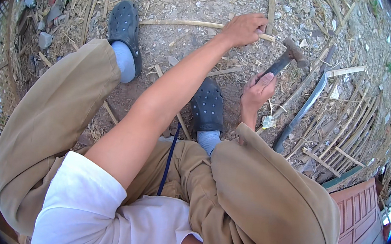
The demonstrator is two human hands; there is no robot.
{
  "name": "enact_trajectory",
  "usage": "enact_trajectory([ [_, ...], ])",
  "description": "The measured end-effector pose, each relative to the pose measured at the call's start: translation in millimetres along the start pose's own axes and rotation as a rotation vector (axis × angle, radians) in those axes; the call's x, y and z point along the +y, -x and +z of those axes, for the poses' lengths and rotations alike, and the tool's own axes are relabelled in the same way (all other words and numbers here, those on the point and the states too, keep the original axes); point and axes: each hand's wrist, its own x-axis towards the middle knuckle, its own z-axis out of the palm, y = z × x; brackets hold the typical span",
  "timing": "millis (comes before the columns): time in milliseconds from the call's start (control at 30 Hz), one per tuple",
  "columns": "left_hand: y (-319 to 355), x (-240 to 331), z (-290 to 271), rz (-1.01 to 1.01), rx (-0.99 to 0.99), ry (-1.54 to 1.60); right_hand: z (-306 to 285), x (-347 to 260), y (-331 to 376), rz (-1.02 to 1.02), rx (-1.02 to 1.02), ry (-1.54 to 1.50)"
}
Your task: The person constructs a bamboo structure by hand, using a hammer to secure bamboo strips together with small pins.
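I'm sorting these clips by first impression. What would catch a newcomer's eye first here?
Probably the hammer raised in the right hand, just right of centre above the dirt. Next comes the left hand, at top centre, pressing a bamboo strip to the ground. A long machete lies to the right among split bamboo slats, and tan trousers fill the foreground.

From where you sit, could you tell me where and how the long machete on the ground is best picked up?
Judging by its pose, take the machete by its dark handle end, which lies nearest your right knee, coming from above with the right hand once it puts down the hammer. The pale blade runs away toward the bamboo strips, so a grip on the handle should keep your fingers off the edge.
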Motion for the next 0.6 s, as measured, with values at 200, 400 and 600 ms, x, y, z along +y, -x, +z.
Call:
enact_trajectory([
  [200,-2.6,-0.6,-3.4,0.024,0.010,-0.016,9.4,3.5,-3.3,-0.067,-0.050,0.398],
  [400,-3.1,4.5,-1.8,-0.017,-0.035,-0.010,1.3,5.5,6.5,-0.232,0.087,0.186],
  [600,0.6,-4.5,-2.6,0.010,-0.029,-0.018,5.0,-19.7,3.3,-0.033,-0.055,0.386],
])
